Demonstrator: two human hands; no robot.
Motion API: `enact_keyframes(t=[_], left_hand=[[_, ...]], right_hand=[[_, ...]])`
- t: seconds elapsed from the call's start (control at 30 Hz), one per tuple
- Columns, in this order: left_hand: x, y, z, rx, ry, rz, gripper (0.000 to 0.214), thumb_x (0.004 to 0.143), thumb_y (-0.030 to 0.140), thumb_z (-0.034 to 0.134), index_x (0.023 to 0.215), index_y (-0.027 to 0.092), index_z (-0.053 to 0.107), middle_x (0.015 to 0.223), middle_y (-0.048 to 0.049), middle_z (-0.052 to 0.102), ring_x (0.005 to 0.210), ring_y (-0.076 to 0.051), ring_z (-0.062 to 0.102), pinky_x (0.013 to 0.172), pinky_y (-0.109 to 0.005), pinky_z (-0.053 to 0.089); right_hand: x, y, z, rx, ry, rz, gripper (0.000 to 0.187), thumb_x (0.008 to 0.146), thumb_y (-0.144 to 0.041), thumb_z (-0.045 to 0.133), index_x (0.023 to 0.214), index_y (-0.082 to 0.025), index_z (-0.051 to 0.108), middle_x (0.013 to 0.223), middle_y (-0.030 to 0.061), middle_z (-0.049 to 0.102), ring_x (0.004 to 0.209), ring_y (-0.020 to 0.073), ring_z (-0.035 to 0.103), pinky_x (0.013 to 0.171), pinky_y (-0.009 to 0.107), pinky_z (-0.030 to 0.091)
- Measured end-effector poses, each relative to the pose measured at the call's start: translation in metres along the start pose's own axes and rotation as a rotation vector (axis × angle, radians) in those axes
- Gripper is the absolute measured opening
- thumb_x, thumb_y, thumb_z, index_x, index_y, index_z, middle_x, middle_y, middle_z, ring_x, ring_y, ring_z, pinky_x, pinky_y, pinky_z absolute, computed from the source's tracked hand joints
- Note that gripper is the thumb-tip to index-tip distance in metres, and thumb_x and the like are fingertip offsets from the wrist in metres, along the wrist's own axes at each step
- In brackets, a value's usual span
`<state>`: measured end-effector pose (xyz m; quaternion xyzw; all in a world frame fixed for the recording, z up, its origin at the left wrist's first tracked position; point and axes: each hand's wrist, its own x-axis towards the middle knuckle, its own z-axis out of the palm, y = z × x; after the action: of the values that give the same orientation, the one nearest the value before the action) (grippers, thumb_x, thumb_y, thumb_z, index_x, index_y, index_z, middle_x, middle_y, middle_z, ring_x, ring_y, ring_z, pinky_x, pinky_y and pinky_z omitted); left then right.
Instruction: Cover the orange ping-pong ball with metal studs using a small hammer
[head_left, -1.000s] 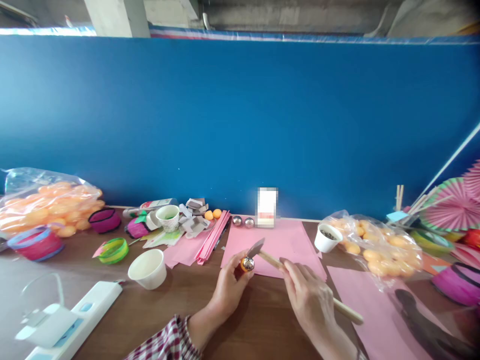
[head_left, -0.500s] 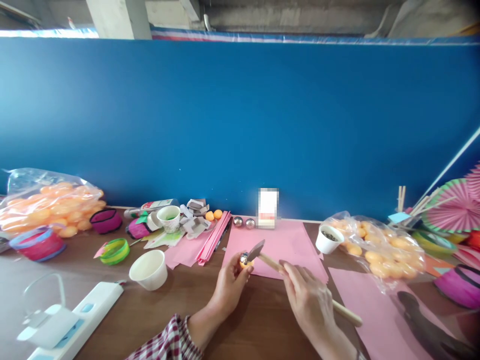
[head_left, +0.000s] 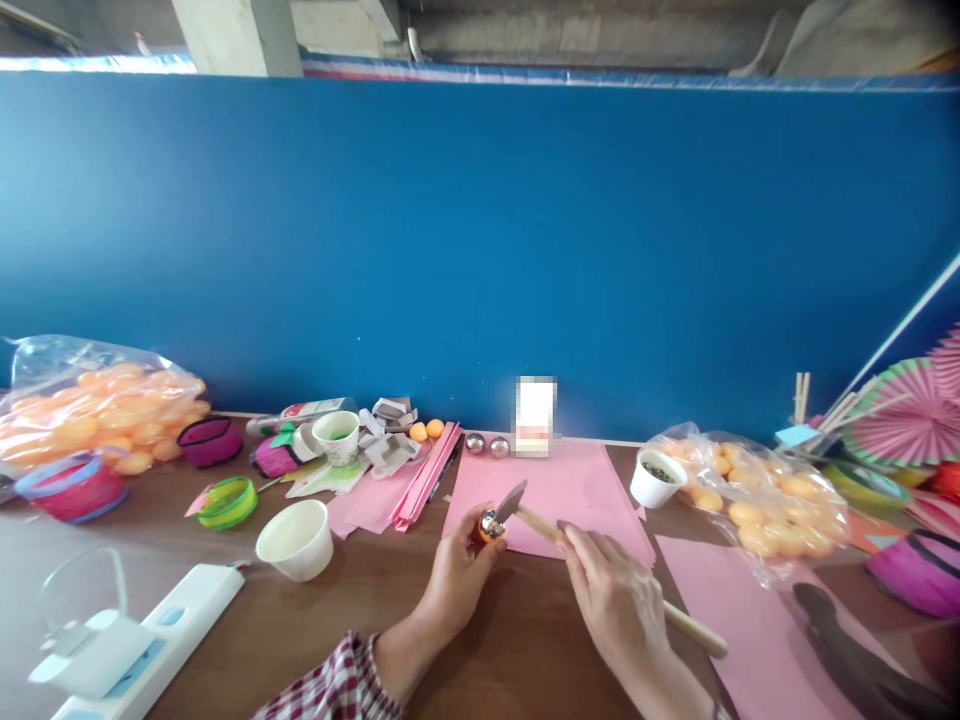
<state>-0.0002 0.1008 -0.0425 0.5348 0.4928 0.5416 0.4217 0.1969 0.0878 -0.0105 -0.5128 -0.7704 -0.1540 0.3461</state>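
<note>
My left hand [head_left: 457,575] pinches a shiny silver ball [head_left: 492,524] with an orange underside between thumb and fingers. In my right hand [head_left: 616,590] is a long wooden-handled tool [head_left: 540,522] with a dark, flat, pointed blade; its exact kind is unclear. The blade [head_left: 512,500] lies against or just over the ball's top; contact is hard to make out. Under the blade and ball spreads a pink paper sheet [head_left: 574,475]. Two silver balls [head_left: 499,446] sit at that sheet's back edge, beside a pixelated white item [head_left: 535,415].
At left stand a white paper cup [head_left: 295,540], a patterned cup [head_left: 337,440], a power strip [head_left: 150,650] and a bag of orange balls [head_left: 105,400]. To the right are a small cup with dark bits [head_left: 658,478] and another ball bag [head_left: 787,510]. A blue partition [head_left: 480,230] closes the back.
The ball has turned slightly in my left hand, so more of its silver side shows and less orange. The blade has shifted slightly left. My right hand keeps its grip.
</note>
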Motion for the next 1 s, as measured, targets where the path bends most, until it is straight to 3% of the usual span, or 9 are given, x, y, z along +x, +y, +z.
enact_keyframes(t=[0.13,0.3,0.4,0.5,0.67,0.83,1.0], left_hand=[[0.0,-0.001,0.001,-0.008,0.022,0.005,0.044,0.072,0.026,0.063,0.114,0.017,0.055,0.102,-0.0063,0.064,0.087,-0.018,0.059,0.079,-0.027,0.047],[-0.001,0.002,0.001,0.009,0.008,-0.004,0.043,0.072,0.028,0.063,0.114,0.017,0.057,0.098,-0.0054,0.066,0.085,-0.018,0.06,0.077,-0.027,0.047],[-0.001,0.005,0.0,0.011,0.008,-0.025,0.043,0.071,0.029,0.064,0.112,0.017,0.057,0.095,-0.005,0.066,0.084,-0.018,0.06,0.075,-0.026,0.047],[0.0,0.009,0.0,-0.007,0.017,-0.065,0.041,0.07,0.03,0.065,0.108,0.015,0.06,0.084,-0.0031,0.065,0.075,-0.016,0.059,0.069,-0.024,0.047],[0.0,0.019,0.001,-0.008,0.003,-0.131,0.036,0.069,0.036,0.066,0.096,0.013,0.064,0.057,0.0036,0.054,0.05,-0.01,0.047,0.049,-0.02,0.038],[-0.001,0.019,0.002,0.021,-0.012,-0.108,0.03,0.069,0.037,0.065,0.087,0.013,0.065,0.056,0.0035,0.052,0.051,-0.01,0.046,0.049,-0.019,0.036],[-0.002,0.014,0.001,0.03,-0.014,-0.088,0.031,0.071,0.035,0.065,0.093,0.014,0.063,0.061,0.0022,0.055,0.055,-0.011,0.05,0.054,-0.021,0.04]], right_hand=[[0.002,-0.001,-0.001,-0.009,0.064,0.035,0.028,0.092,-0.03,0.039,0.101,-0.018,0.062,0.074,0.0043,0.067,0.061,0.0135,0.059,0.056,0.023,0.037],[0.002,-0.002,-0.001,-0.013,-0.006,-0.023,0.026,0.093,-0.027,0.038,0.097,-0.019,0.063,0.072,0.0023,0.066,0.064,0.0136,0.06,0.057,0.023,0.036],[0.002,-0.001,-0.004,-0.005,0.066,0.01,0.025,0.092,-0.028,0.041,0.101,-0.019,0.062,0.073,0.0022,0.066,0.061,0.0125,0.059,0.056,0.023,0.036],[0.003,-0.002,-0.006,0.003,0.101,-0.011,0.025,0.092,-0.028,0.041,0.102,-0.018,0.061,0.075,0.0031,0.066,0.064,0.0126,0.059,0.059,0.023,0.038],[0.003,-0.003,-0.003,-0.043,0.009,-0.082,0.023,0.092,-0.025,0.041,0.099,-0.019,0.062,0.074,0.0035,0.066,0.068,0.014,0.06,0.061,0.023,0.038],[0.003,-0.005,-0.004,-0.023,0.053,-0.059,0.024,0.092,-0.026,0.04,0.1,-0.017,0.061,0.074,0.0038,0.066,0.065,0.0132,0.059,0.06,0.023,0.038],[0.004,-0.008,-0.006,-0.035,0.029,-0.084,0.024,0.092,-0.025,0.04,0.1,-0.017,0.062,0.075,0.0041,0.066,0.068,0.0138,0.059,0.062,0.023,0.038]])
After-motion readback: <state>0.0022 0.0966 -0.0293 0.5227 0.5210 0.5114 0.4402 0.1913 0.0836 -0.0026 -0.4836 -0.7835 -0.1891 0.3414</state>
